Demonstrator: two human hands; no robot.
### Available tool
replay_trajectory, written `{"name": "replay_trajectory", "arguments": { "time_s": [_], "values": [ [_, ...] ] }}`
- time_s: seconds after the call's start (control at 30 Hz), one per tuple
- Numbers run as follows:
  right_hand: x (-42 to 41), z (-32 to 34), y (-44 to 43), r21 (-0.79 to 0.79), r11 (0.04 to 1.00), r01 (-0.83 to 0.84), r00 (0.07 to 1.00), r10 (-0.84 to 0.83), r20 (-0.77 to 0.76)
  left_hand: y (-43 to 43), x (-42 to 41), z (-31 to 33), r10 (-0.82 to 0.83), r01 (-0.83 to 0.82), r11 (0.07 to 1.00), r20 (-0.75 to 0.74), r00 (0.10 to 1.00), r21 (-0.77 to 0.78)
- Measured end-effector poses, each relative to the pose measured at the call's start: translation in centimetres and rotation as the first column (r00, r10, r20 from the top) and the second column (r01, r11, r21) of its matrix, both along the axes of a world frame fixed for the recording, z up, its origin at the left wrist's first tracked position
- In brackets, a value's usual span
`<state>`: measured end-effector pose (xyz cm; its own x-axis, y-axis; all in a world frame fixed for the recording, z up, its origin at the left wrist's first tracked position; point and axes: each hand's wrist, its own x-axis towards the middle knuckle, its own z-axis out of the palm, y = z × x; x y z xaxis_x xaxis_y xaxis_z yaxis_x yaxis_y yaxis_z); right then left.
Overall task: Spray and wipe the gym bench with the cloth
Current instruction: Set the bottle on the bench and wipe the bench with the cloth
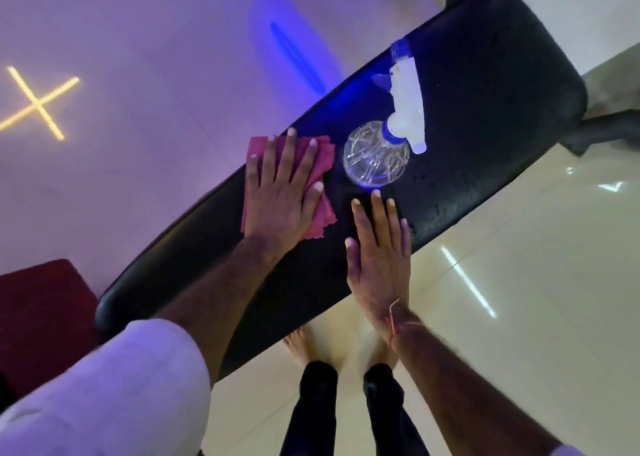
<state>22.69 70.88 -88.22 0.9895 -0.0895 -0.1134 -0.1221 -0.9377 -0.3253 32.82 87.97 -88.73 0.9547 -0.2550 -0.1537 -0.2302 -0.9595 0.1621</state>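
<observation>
A long black padded gym bench (485, 116) runs diagonally from lower left to upper right. A pink cloth (323, 154) lies flat on its middle, and my left hand (280, 192) presses on it with straight, spread fingers. My right hand (379, 248) rests flat on the bench pad just right of the cloth, fingers straight, holding nothing. A clear spray bottle (375, 156) with a white trigger head and blue nozzle stands on the bench just beyond my right fingertips, apart from both hands.
A glossy tiled floor (519, 317) reflects lights, with a yellow cross-shaped reflection (38, 104) at the left. A dark red cushioned object (38, 317) sits at the lower left. My bare feet (311, 348) stand below the bench's near edge. A dark bench frame (609, 126) juts out at the right.
</observation>
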Motion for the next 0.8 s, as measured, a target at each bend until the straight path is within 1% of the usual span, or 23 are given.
{"name": "replay_trajectory", "arguments": {
  "time_s": [0.07, 0.13, 0.3, 0.37, 0.47, 0.57, 0.63, 0.7, 0.77, 0.8],
  "values": [
    [0.0, 0.1, 0.6, 0.002, 0.999, 0.038, 0.999, -0.038, -0.017, 0.2, -2.1, 0.0, -0.108, 0.108, 0.994, 0.005, 0.994, 0.024],
    [0.2, 0.0, 1.1, 0.005, 0.996, 0.085, 0.996, -0.085, -0.012, 0.6, -1.8, -0.3, -0.155, 0.155, 0.988, -0.010, 0.988, 0.011],
    [0.8, -0.4, 1.6, -0.055, 0.985, 0.165, 0.986, -0.163, 0.038, -0.7, 4.9, -0.4, -0.078, 0.079, 0.995, 0.027, 0.997, -0.058],
    [0.9, -0.3, 1.8, -0.060, 0.980, 0.189, 0.982, -0.187, 0.040, -1.0, 3.9, -0.6, -0.065, 0.068, 0.996, 0.046, 0.997, -0.050],
    [0.8, -0.2, 2.2, -0.055, 0.978, 0.201, 0.979, -0.200, 0.025, -0.8, 0.3, -0.4, -0.136, 0.136, 0.990, 0.023, 0.990, -0.021],
    [1.1, -0.1, 2.2, -0.058, 0.980, 0.189, 0.982, -0.189, 0.016, -0.4, 1.5, -0.4, -0.171, 0.171, 0.984, -0.003, 0.985, -0.045],
    [1.3, 0.0, 2.1, -0.067, 0.981, 0.181, 0.983, -0.181, 0.017, -0.5, 3.7, -0.4, -0.150, 0.150, 0.987, -0.004, 0.989, -0.066],
    [1.2, -0.1, 1.6, -0.069, 0.984, 0.163, 0.987, -0.161, 0.025, -1.2, 4.2, -0.6, -0.085, 0.085, 0.993, 0.000, 0.996, -0.085],
    [1.2, 0.2, 0.7, -0.044, 0.992, 0.117, 0.993, -0.117, 0.020, -1.9, 1.8, -0.7, -0.022, 0.022, 0.996, -0.001, 1.000, -0.092],
    [1.1, 0.3, 0.1, -0.030, 0.995, 0.095, 0.995, -0.095, 0.008, -2.3, -0.2, -0.6, -0.024, 0.023, 0.996, -0.010, 1.000, -0.081]
  ]
}}
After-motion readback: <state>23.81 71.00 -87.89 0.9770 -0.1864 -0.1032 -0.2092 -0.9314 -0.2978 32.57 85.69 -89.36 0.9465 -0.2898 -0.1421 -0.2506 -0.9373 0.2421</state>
